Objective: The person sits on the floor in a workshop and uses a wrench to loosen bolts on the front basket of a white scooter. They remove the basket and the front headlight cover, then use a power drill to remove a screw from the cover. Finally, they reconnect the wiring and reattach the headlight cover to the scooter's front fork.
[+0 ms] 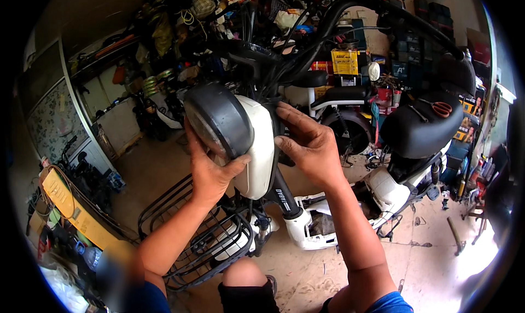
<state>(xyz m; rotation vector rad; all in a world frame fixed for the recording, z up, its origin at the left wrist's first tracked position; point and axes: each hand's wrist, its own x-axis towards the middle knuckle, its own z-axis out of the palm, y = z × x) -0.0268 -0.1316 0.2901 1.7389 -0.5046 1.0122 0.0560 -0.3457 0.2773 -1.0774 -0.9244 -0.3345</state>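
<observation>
A round black headlight [221, 119] sits in a white front cover [257, 157] on the steering column of a white electric scooter [317, 225]. My left hand [210, 173] is closed around the headlight's lower side, its thumb by the cover's edge. On the other side, my right hand [311, 146] grips the cover's rear edge with its thumb and fingertips; what lies behind that edge is partly hidden. Black handlebars [350, 4] stand tilted above, with cables running down behind the cover. Below my left forearm is a black wire basket [191, 236].
Scissors with orange handles [440, 109] and a small wrench [418, 113] lie on the black seat [421, 130]. Another scooter [344, 105] stands behind. Boxes and cluttered parts fill the back. A yellow board [82, 209] leans at left; a rod [455, 233] lies on the right floor.
</observation>
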